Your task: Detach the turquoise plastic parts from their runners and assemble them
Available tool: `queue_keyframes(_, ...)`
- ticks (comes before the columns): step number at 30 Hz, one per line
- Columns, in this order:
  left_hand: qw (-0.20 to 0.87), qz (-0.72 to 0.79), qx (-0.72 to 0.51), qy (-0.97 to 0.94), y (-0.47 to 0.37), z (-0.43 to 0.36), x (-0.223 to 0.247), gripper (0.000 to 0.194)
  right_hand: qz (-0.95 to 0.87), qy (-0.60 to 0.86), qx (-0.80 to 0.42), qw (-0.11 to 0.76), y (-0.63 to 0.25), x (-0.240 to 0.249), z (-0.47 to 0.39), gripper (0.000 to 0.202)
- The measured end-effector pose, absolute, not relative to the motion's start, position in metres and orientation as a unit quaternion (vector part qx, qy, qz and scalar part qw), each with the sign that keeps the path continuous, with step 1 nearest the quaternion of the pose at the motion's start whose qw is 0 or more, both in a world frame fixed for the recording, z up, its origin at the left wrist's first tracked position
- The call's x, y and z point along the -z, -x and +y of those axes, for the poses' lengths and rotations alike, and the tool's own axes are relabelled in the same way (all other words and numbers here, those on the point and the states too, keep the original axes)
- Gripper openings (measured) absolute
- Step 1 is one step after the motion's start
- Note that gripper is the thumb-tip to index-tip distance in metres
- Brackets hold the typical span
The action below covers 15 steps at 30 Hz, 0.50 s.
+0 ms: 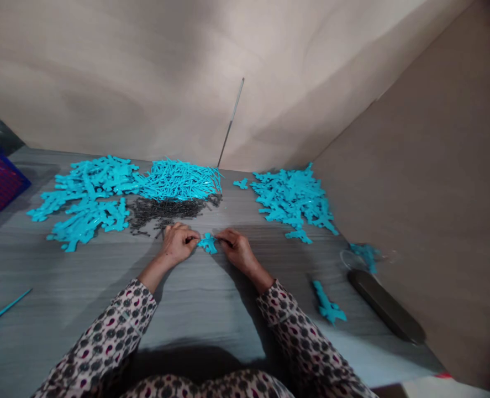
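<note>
Turquoise marks nearly everything laid out in the head view. The small turquoise piece (207,244) sits between the two hands, near the middle of the bench (195,309), in front of the wearer. The left hand (178,243) pinches its left edge between thumb and fingers; the right hand (236,250) grips the opposite side with its fingertips, probably so the piece is steadied from both ends. Whether either hand also has a tiny part in its fingers is too small to tell.

Beyond the left hand lie dark small parts (166,211), with thin turquoise sticks (180,179) behind them and a left heap of flat pieces (91,185) beside those. This grouping by kind likely keeps each sort within easy reach. A right heap (290,193) stands well apart, perhaps to prevent mixing. A single piece (330,305) lies nearer the right sleeve (288,318), close to a dark oblong case (385,307) by the side wall.
</note>
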<state>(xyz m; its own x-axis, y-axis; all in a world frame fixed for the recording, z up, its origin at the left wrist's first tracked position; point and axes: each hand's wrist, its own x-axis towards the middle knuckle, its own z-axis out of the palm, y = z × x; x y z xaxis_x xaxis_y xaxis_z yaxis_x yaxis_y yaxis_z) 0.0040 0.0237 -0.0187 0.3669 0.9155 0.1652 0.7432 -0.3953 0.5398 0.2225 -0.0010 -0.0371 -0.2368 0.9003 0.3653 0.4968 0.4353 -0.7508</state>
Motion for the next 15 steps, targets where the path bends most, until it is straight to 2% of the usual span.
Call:
queue_keyframes(6, 0.192, 0.518, -0.219, -0.804, -0.0042, 0.0246, 0.0194, 0.015, -0.772, 0.446, -0.194, 0.408, -0.2216, 0.0419, -0.0008, 0.028)
queue_keyframes(15, 0.193, 0.524, -0.216, -0.801, -0.0067, 0.0227, 0.0145, 0.015, -0.806, 0.441, -0.143, 0.369, -0.2156, 0.0387, -0.0029, 0.028)
